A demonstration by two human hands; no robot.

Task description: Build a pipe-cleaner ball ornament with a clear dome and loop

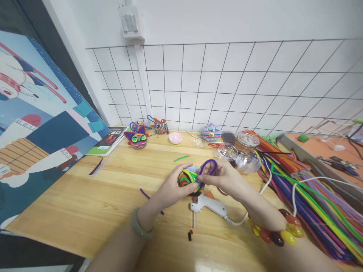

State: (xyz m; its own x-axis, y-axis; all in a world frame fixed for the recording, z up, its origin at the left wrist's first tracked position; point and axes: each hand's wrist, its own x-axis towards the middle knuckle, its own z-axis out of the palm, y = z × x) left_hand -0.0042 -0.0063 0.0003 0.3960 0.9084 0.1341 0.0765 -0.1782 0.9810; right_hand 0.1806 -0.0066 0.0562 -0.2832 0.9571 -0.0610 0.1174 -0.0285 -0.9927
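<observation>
In the head view, a ball (185, 180) wound in coloured bands is held up near the middle of the surface (99, 211). It is cupped from the left by the left hand (172, 186), the thumb laid along its near side and the fingers over its far side. A purple loop (216, 165) is pinched by the right hand (224, 177) and held against the ball's right side.

For a good join, the ball is best kept still by the left hand while the loop's ends are pressed together at one spot, the arch left unsquashed. Fingertips are best kept clear of the glue gun (211, 206), which is seen just below the ball; whether the two touch cannot be told.

No clear long axis is shown by the ball, which is round and partly covered; its swirled bands are turned toward the camera. The loop's long axis is slanted, from its ends at lower left to its arch at upper right. A loose purple strip (145, 194) is seen near the left forearm, and a green strip (181, 158) beyond the hands.
</observation>
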